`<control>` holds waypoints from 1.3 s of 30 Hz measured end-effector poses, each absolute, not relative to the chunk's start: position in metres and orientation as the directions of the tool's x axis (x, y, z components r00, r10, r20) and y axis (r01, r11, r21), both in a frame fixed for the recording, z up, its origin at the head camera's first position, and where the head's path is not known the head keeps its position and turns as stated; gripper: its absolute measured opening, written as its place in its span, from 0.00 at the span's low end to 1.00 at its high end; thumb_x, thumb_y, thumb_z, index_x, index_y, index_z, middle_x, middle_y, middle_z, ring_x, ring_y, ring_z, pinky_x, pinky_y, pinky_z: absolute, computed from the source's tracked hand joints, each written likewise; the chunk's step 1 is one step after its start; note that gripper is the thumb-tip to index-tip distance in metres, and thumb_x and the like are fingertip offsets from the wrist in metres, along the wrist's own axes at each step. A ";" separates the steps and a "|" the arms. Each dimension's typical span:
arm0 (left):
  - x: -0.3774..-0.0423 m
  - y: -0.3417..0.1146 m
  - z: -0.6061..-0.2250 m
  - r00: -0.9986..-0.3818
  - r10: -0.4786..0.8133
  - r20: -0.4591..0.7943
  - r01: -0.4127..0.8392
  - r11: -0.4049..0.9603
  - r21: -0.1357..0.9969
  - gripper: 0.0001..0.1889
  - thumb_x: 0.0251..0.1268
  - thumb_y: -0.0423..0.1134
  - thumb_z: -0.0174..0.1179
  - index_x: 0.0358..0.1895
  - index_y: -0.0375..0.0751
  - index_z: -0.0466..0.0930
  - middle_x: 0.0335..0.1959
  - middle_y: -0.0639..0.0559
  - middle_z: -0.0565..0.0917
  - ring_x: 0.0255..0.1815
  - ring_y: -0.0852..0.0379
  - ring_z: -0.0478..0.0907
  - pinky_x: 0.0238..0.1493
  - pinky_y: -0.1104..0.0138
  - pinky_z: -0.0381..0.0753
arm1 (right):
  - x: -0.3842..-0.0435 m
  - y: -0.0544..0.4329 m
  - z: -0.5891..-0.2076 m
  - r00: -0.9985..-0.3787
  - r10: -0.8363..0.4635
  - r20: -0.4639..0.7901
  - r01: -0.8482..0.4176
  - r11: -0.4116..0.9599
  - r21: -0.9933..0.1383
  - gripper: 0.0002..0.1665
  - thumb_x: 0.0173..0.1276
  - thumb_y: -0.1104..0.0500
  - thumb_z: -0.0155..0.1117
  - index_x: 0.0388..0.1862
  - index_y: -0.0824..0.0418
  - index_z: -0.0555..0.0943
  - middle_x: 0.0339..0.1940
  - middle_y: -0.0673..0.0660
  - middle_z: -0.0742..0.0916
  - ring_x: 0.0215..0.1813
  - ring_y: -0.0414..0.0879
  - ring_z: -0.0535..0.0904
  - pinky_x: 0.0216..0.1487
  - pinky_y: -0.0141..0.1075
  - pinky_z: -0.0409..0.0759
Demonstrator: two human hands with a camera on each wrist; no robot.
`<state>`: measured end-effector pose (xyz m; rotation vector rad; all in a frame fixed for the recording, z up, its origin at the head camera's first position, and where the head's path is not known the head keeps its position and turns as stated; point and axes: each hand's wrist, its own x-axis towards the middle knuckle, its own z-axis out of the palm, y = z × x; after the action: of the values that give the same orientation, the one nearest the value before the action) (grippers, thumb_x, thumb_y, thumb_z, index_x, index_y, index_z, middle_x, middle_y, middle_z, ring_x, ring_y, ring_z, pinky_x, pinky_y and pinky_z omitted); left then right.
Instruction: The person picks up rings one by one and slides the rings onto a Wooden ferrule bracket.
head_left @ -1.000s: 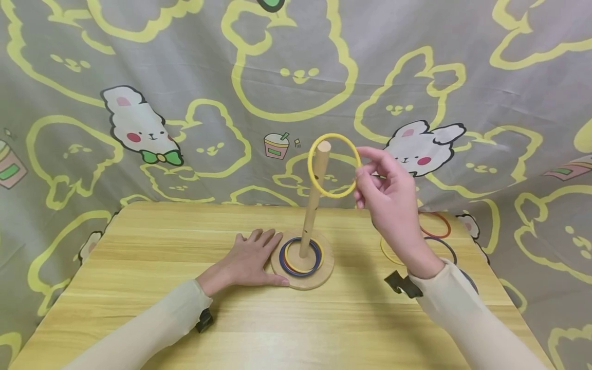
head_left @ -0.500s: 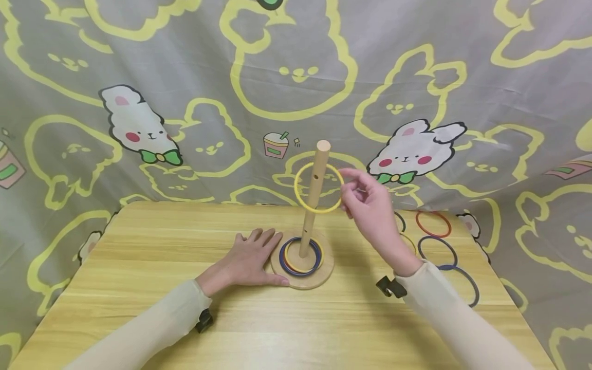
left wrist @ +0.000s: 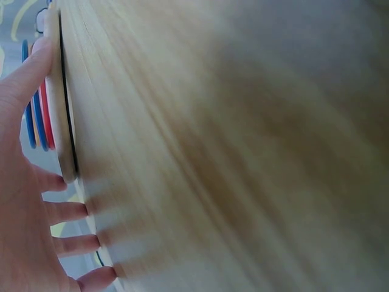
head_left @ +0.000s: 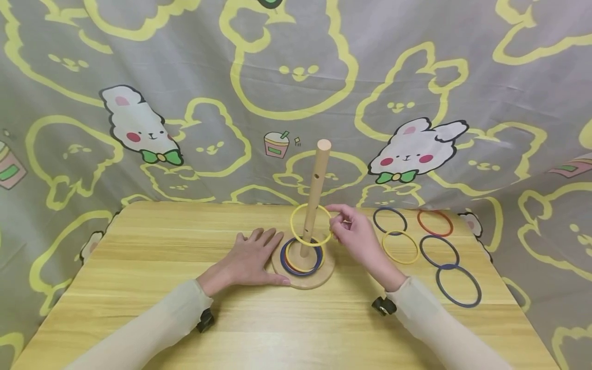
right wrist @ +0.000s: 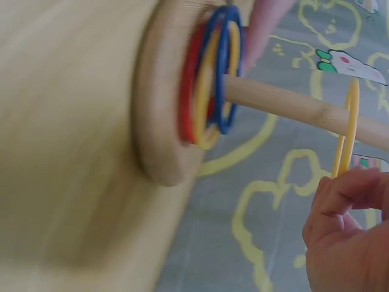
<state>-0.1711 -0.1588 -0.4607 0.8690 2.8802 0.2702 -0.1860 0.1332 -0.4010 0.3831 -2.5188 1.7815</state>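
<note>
My right hand (head_left: 355, 234) pinches a yellow ring (head_left: 293, 226) by its right side. The ring encircles the lower part of an upright wooden peg (head_left: 319, 174), above the rings stacked at its foot. In the right wrist view the peg (right wrist: 285, 100) passes through the held ring (right wrist: 353, 112). Blue, yellow and red rings (right wrist: 222, 61) lie around the peg on its round wooden base (head_left: 324, 277). My left hand (head_left: 250, 259) rests spread at the base's left edge, thumb along its front. In the left wrist view, the left hand's fingertips (left wrist: 91, 243) touch the tabletop.
On the right of the wooden table (head_left: 152, 231) lie loose rings: a dark blue ring (head_left: 375, 221) at the back, a yellow ring (head_left: 418, 252), a red ring (head_left: 450, 226), and two overlapping blue rings (head_left: 479, 293). A patterned grey curtain (head_left: 199, 67) hangs behind the table.
My right hand has lowered the yellow ring from the peg's top down toward the base, moving slightly left. The left hand has stayed still. The loose rings at right are now uncovered.
</note>
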 end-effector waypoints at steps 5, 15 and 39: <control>-0.172 -0.159 -0.461 -0.827 0.558 -0.065 0.536 0.819 0.206 0.66 0.59 0.85 0.61 0.88 0.39 0.58 0.85 0.35 0.62 0.82 0.29 0.59 0.62 0.28 0.65 | -0.186 0.135 -0.418 -0.969 -0.224 0.103 -0.179 0.350 -0.919 0.22 0.75 0.74 0.60 0.66 0.71 0.83 0.31 0.59 0.83 0.25 0.44 0.77 0.26 0.30 0.71; -0.172 -0.158 -0.461 -0.829 0.555 -0.070 0.532 0.821 0.205 0.66 0.59 0.85 0.61 0.89 0.40 0.57 0.85 0.35 0.62 0.82 0.28 0.59 0.63 0.27 0.65 | -0.188 0.138 -0.445 -0.964 -0.266 -0.026 -0.096 0.434 -0.896 0.22 0.75 0.73 0.59 0.66 0.69 0.84 0.30 0.56 0.82 0.27 0.45 0.77 0.26 0.30 0.72; -0.172 -0.159 -0.460 -0.830 0.553 -0.069 0.531 0.823 0.203 0.66 0.59 0.85 0.61 0.89 0.40 0.57 0.85 0.35 0.61 0.83 0.29 0.58 0.62 0.29 0.65 | -0.184 0.147 -0.459 -0.969 -0.245 -0.001 -0.137 0.542 -0.829 0.13 0.79 0.66 0.61 0.56 0.66 0.87 0.36 0.53 0.85 0.37 0.45 0.80 0.37 0.34 0.77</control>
<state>-0.1718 -0.1585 -0.4602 0.8603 2.8790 0.2648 -0.1839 0.1470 -0.4589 0.3556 -2.8598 1.5203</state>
